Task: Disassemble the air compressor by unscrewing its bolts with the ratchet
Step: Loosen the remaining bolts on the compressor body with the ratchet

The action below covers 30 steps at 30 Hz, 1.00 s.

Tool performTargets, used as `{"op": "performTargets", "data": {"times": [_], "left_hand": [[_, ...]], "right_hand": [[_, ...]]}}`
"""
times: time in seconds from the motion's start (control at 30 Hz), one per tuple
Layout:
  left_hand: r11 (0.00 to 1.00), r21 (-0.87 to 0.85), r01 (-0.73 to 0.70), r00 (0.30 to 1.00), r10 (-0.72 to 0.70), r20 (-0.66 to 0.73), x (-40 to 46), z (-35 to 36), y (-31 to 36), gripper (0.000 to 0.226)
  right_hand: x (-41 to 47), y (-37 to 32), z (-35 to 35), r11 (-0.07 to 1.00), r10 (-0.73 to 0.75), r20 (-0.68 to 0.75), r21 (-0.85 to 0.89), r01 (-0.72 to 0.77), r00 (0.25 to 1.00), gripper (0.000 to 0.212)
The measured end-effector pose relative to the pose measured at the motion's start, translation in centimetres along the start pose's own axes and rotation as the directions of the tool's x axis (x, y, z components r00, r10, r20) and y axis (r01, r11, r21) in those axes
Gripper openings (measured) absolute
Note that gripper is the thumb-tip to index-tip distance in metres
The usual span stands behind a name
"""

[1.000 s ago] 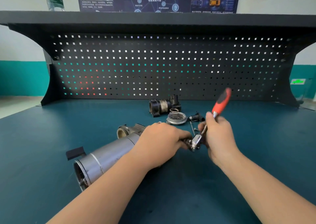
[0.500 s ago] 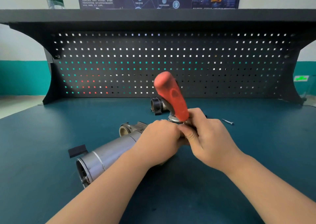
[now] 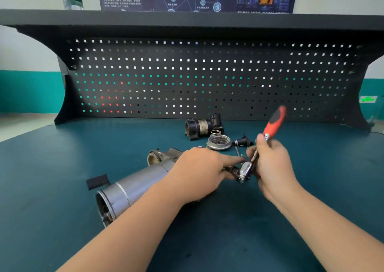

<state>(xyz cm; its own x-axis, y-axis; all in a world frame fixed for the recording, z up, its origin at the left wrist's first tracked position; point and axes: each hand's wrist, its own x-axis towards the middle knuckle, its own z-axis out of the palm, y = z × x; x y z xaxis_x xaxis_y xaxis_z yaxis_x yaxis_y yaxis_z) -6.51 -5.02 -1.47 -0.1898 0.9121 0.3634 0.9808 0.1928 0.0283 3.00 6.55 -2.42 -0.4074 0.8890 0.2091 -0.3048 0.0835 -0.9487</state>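
The air compressor (image 3: 133, 188), a silver cylinder with a darker head, lies on its side on the blue-green bench, open end toward me. My left hand (image 3: 199, 172) grips its right end and hides that part, with fingers reaching to the socket. The ratchet (image 3: 274, 120) has a red and black handle pointing up to the right, and its chrome head (image 3: 245, 171) sits at the compressor's right end. My right hand (image 3: 270, 163) grips the ratchet's shaft just below the handle. The bolt under the socket is hidden.
Behind the hands lie removed parts: a black cylindrical housing (image 3: 202, 127), a round metal cap (image 3: 219, 142) with a small spring, and a small black fitting (image 3: 242, 141). A black block (image 3: 97, 181) lies left of the compressor. A dark pegboard (image 3: 207, 80) closes the back.
The ratchet handle has swung from upright and leaning left, over the hands, back down to the right. My left hand has stayed on the compressor.
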Motion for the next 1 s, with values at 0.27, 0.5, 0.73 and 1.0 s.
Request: {"op": "performTargets", "data": {"times": [0.27,0.5,0.73,1.0], "left_hand": [[1.000,0.025,0.009,0.999,-0.008,-0.046,0.0,0.0,0.2,0.017],[0.992,-0.105,0.064,0.992,-0.074,-0.098,0.1,0.2,0.0,0.036],[0.994,0.027,0.106,0.992,-0.104,-0.072,0.5,0.3,-0.4,0.028],[0.986,0.085,0.145,0.983,-0.134,-0.125,0.3,0.2,0.0,0.009]], "right_hand": [[-2.4,-0.5,-0.1,0.344,-0.678,0.546,-0.356,0.869,0.492,0.010],[0.4,-0.3,-0.3,0.960,0.253,-0.069,0.144,-0.241,0.965,0.021],[-0.4,-1.0,-0.2,0.954,-0.232,0.129,-0.165,0.252,0.964,0.018],[-2.3,-1.2,-0.4,0.364,-0.603,0.620,-0.345,0.865,0.501,0.008]]}}
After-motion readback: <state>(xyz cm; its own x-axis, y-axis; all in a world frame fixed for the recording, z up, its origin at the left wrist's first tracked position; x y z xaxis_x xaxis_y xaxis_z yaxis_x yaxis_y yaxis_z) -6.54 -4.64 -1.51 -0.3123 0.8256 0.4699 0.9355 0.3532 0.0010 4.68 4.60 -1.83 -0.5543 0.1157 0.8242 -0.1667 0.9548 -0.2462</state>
